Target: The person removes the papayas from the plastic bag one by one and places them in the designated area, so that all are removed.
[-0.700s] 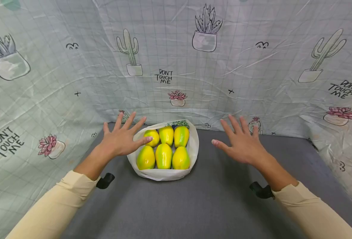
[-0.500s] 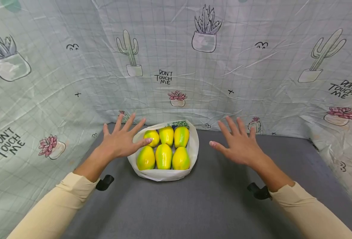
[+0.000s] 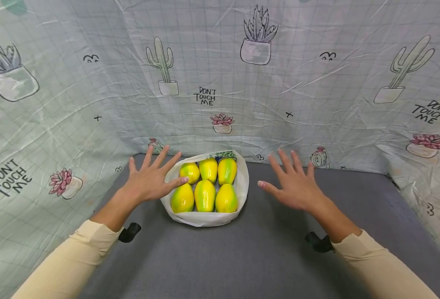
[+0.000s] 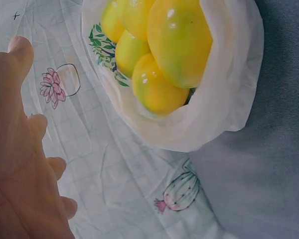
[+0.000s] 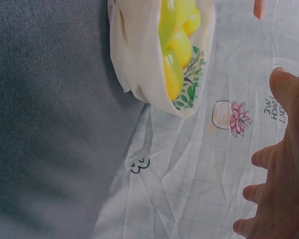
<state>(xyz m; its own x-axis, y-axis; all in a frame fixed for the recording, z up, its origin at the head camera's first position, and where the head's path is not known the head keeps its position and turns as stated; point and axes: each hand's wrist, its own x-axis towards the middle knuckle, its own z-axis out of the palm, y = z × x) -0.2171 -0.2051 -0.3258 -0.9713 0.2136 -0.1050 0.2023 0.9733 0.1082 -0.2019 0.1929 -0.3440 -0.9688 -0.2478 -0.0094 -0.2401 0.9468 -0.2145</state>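
A white cloth bag [image 3: 205, 219] with its mouth spread wide stands at the back of the grey table. Several glossy yellow-green fruits [image 3: 205, 195], shaped like mangoes or papayas, fill it. Over the bag's left side hovers my left hand [image 3: 147, 180], fingers spread, its thumb overlapping the rim in the head view. My right hand [image 3: 296, 187] hangs in the air to the bag's right, palm down with fingers apart. Both hands hold nothing. In the left wrist view the fruits [image 4: 179, 45] lie apart from the left hand [image 4: 25, 159]; the right wrist view shows the right hand [image 5: 284, 164] likewise apart.
Grey cloth covers the table [image 3: 220, 261]. A pale sheet [image 3: 220, 74] printed with potted cacti closes off the back and both sides. Green leaves [image 5: 189, 84] are printed on the bag's lining. A dark wrist mount [image 3: 129, 232] shows under the left wrist.
My right hand has moved left toward the bag and slightly nearer to me. The left hand has come down the view a little. Bag and fruits stay where they were.
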